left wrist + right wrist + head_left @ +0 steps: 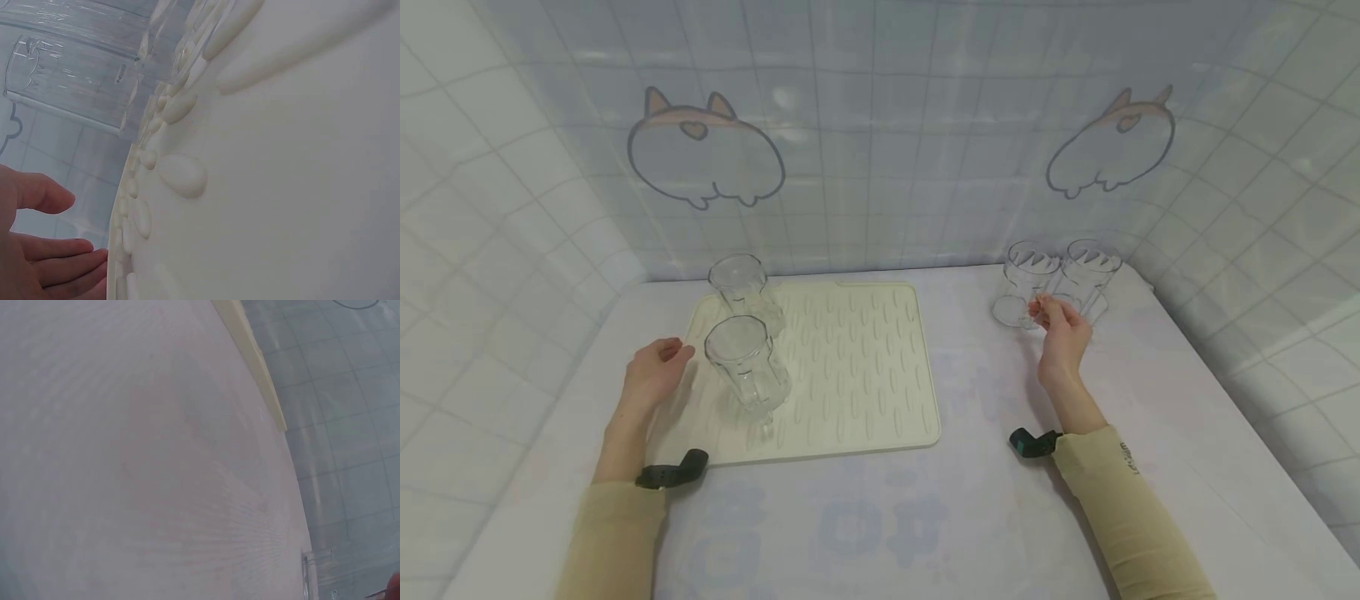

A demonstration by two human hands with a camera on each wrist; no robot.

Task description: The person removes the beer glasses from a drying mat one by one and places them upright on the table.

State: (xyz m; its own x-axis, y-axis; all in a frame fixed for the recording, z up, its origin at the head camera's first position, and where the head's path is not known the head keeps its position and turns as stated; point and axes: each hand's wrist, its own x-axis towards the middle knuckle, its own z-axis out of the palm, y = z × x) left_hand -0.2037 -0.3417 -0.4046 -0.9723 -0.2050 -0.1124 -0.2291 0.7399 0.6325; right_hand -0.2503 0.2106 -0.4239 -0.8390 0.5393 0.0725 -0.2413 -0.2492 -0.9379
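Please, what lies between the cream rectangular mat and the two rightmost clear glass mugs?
In the head view, only bare white tabletop separates the mat and mugs.

Before you: four clear cups (pixel 748 362) (pixel 741 287) (pixel 1024 283) (pixel 1086 275) and one ridged mat (pixel 865 367)
You can also count two hands (pixel 655 371) (pixel 1063 337), two sleeves (pixel 613 537) (pixel 1127 517), two black wrist devices (pixel 672 472) (pixel 1034 443), one white table (pixel 992 517) and two animal drawings (pixel 706 154) (pixel 1112 150)

At far right, the right hand (pixel 1064 337) partly hides the handle of the left clear cylindrical glass mug (pixel 1028 271); the right wrist view crops that hand to a fingertip. Dark lettering (pixel 1129 457) on the beige fabric right sleeve (pixel 1138 521) is too small to read.
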